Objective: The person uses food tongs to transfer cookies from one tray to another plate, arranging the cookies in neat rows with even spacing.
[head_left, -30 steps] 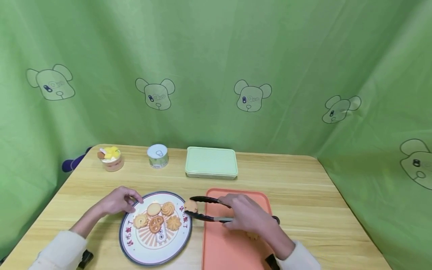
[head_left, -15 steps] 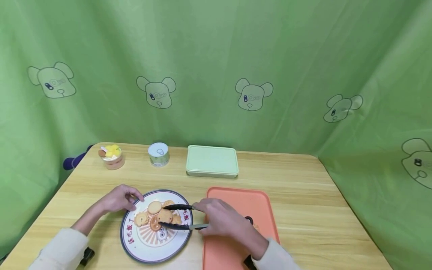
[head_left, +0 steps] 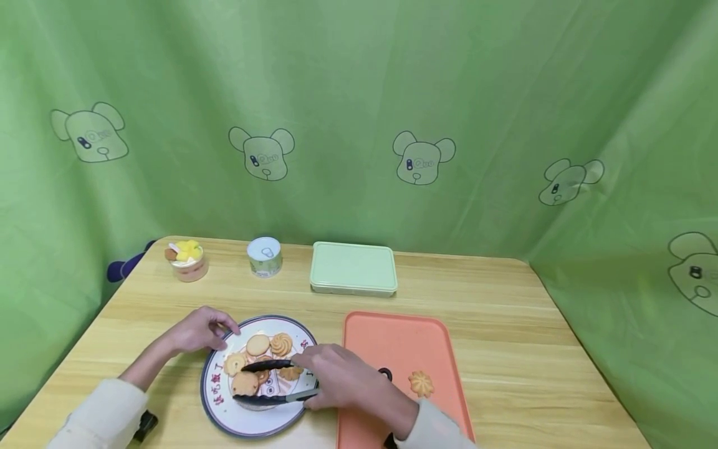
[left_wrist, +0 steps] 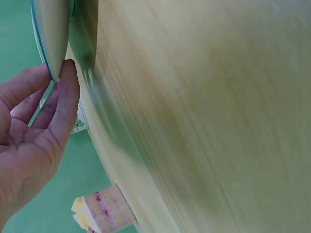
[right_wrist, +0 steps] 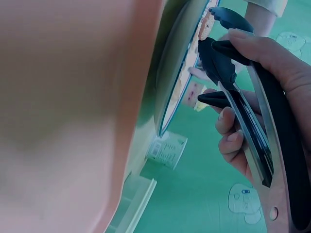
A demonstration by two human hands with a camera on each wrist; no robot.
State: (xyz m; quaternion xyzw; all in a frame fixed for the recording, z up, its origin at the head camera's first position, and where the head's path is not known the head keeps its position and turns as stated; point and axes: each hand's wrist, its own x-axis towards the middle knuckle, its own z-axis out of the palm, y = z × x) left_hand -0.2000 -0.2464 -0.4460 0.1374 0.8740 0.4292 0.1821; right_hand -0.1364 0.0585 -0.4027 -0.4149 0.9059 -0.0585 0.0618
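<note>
My left hand pinches the rim of a white plate with a dark blue edge; the left wrist view shows the thumb and fingers on both sides of that rim. My right hand grips black-tipped metal tongs reaching over the plate. Between the tong tips sits a round cookie, at the plate's left part; whether it rests on the plate, I cannot tell. Around it lie an oval cookie, a swirl cookie, a flower-shaped cookie, a scalloped cookie and a partly hidden pretzel.
To the plate's right lies a coral tray bearing one flower-shaped cookie. Along the back of the wooden table stand a dessert cup, a pull-tab can and a pale green lidded box. A green curtain hangs behind.
My right hand has carried the round cookie in the tongs leftward from the plate's right edge, across the middle, to its left part. The left hand has stayed at the rim.
</note>
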